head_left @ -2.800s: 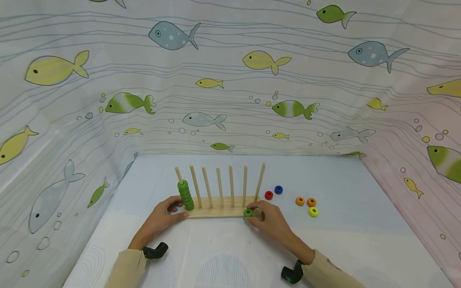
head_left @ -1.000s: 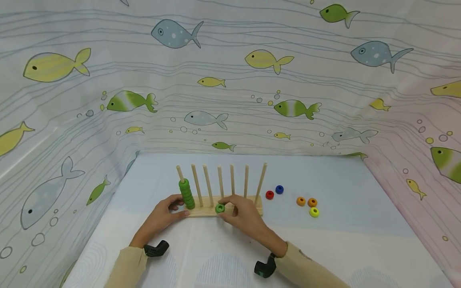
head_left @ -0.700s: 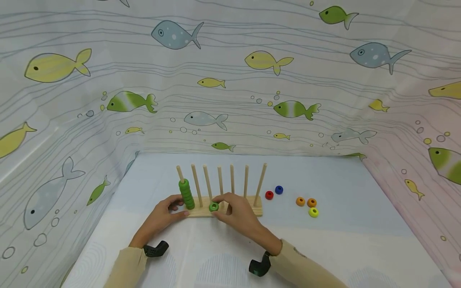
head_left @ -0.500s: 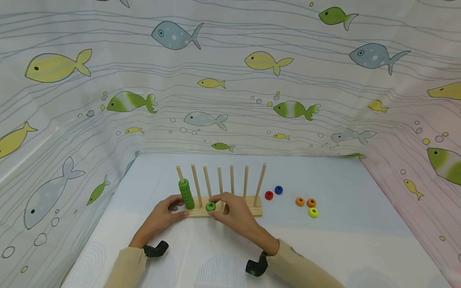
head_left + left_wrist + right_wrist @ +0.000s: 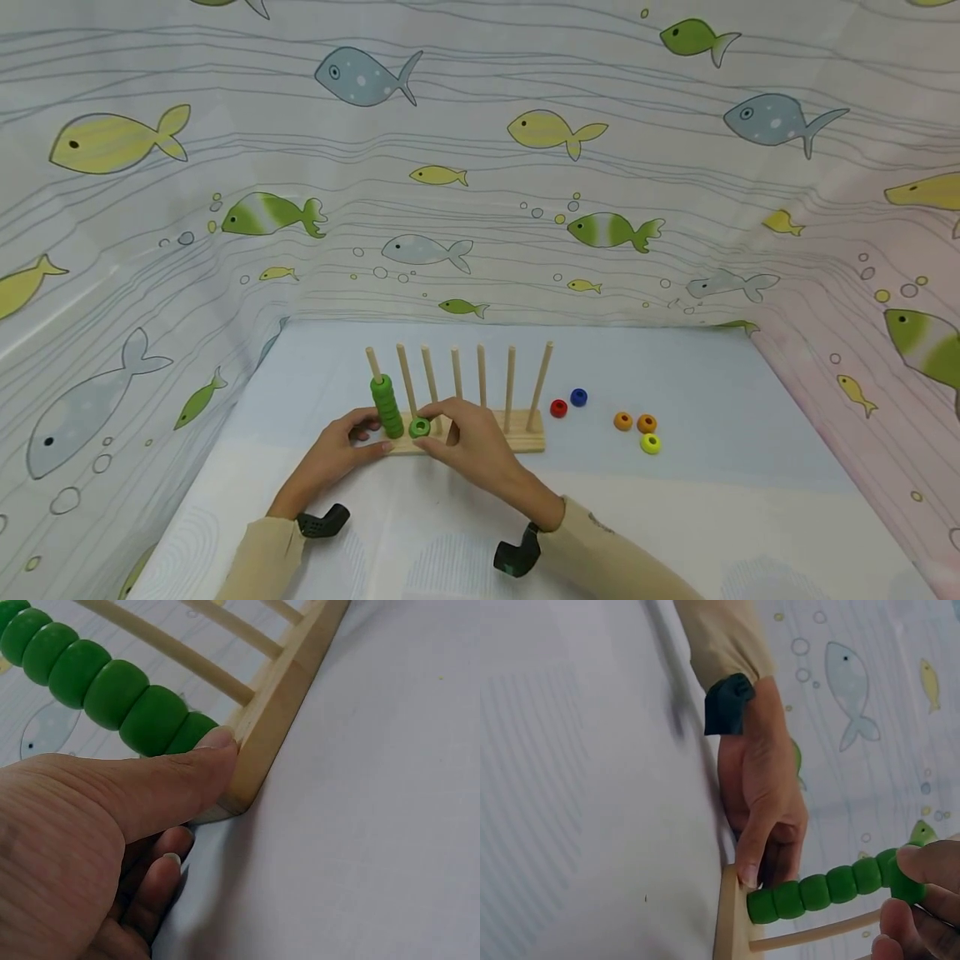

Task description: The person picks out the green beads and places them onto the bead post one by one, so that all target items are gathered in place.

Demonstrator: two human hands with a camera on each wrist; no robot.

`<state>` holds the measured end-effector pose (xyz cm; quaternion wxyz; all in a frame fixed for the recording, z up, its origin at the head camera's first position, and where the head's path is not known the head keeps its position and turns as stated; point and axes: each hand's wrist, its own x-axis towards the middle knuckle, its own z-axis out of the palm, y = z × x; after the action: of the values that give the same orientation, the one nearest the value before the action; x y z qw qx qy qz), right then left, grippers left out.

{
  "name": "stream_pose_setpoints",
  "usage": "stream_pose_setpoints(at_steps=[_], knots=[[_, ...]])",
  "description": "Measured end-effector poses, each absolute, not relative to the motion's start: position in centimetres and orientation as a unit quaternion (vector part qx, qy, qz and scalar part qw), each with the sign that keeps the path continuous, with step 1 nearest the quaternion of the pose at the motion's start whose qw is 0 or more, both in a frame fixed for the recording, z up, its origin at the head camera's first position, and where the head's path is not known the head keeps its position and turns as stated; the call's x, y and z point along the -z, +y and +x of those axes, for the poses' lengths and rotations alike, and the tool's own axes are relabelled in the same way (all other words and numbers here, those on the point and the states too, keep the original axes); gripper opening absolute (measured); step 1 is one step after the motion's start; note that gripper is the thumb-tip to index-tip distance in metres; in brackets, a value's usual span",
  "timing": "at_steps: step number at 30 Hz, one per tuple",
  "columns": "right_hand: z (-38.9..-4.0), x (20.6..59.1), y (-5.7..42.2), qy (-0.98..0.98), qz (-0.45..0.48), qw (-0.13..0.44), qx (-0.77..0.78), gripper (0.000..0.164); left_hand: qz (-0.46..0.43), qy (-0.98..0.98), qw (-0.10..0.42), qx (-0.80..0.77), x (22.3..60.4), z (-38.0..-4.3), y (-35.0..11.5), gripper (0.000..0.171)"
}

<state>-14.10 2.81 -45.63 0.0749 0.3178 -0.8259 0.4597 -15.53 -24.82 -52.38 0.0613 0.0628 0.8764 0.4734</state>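
Observation:
A wooden peg stand (image 5: 527,442) with a row of upright pegs lies across the table. Green beads (image 5: 387,407) are stacked on its leftmost peg, and the tip of that peg shows above them. My left hand (image 5: 333,454) grips the stand's left end; in the left wrist view the thumb (image 5: 187,776) presses on the base beside the lowest bead. Between thumb and fingers, my right hand (image 5: 476,446) pinches a loose green bead (image 5: 419,427), its hole showing, just right of the stack. In the right wrist view that bead (image 5: 906,889) overlaps the stack's top end.
Right of the stand lie a red bead (image 5: 558,408), a blue bead (image 5: 578,397), two orange beads (image 5: 622,421) and a yellow bead (image 5: 650,443). A fish-printed sheet (image 5: 480,208) rises behind and on both sides. Each wrist wears a black camera (image 5: 517,557).
My right hand has carried the green bead left along the stand, from near its right end to beside the green stack. The left hand has stayed at the stand's left end.

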Motion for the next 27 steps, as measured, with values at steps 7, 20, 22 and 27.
stream_pose_setpoints(at_steps=[7, 20, 22, 27], knots=[[-14.3, 44.9, 2.1, -0.818, 0.328, 0.091, -0.463, 0.032, 0.063, 0.877, 0.064, -0.472, 52.7, -15.7, -24.9, 0.066], [-14.4, 42.6, 0.9, -0.816, 0.337, 0.103, -0.459, 0.034, 0.052, 0.882, 0.064, -0.465, 52.8, -15.6, -24.8, 0.067], [-14.5, 42.3, 0.7, -0.814, 0.335, 0.102, -0.463, 0.033, 0.051, 0.883, 0.064, -0.463, 52.7, -15.6, -24.8, 0.067], [-14.8, 41.6, 0.4, -0.809, 0.333, 0.103, -0.473, 0.034, 0.054, 0.882, 0.065, -0.464, 52.7, -15.7, -24.9, 0.066]])
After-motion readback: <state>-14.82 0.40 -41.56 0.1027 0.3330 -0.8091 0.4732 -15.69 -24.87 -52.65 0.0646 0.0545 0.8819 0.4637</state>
